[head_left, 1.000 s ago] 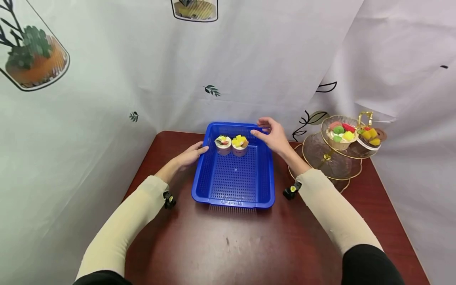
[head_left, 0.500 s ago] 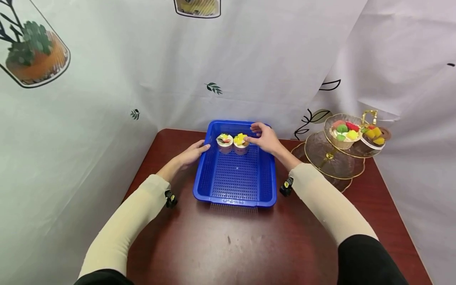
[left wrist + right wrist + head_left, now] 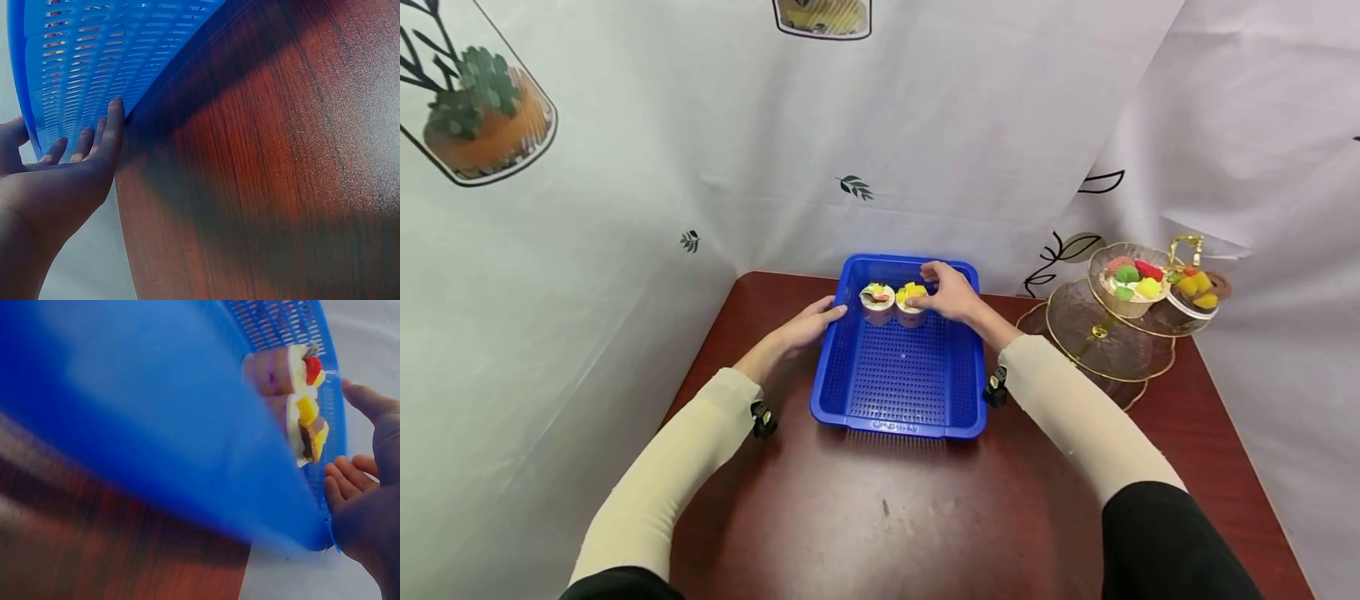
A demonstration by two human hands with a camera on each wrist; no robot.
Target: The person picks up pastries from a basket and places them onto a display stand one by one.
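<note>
Two cupcakes in paper cups stand side by side at the far end of a blue plastic basket (image 3: 898, 427). The left cupcake (image 3: 877, 315) has white cream and small fruit pieces; the right cupcake (image 3: 912, 317) is topped with yellow cubes. My left hand (image 3: 805, 327) holds the basket's left side, thumb over the rim and fingers (image 3: 112, 134) against the perforated outer wall. Over the basket's far right part, my right hand (image 3: 955, 293) has its fingers spread and its thumb at the yellow-topped cupcake. In the right wrist view, the near basket wall blurs the foreground.
At the right stands a tiered glass stand (image 3: 1093, 360) with gold rims; its top plate bears a fruit-topped cupcake (image 3: 1129, 287) and a chocolate-coloured cupcake (image 3: 1186, 304). Everything rests on a dark red wooden table (image 3: 887, 517). A printed white cloth (image 3: 955, 125) hangs close behind.
My right hand has moved left and lower, from above the basket's far right corner to the yellow-topped cupcake. The left hand stays at the basket's rim.
</note>
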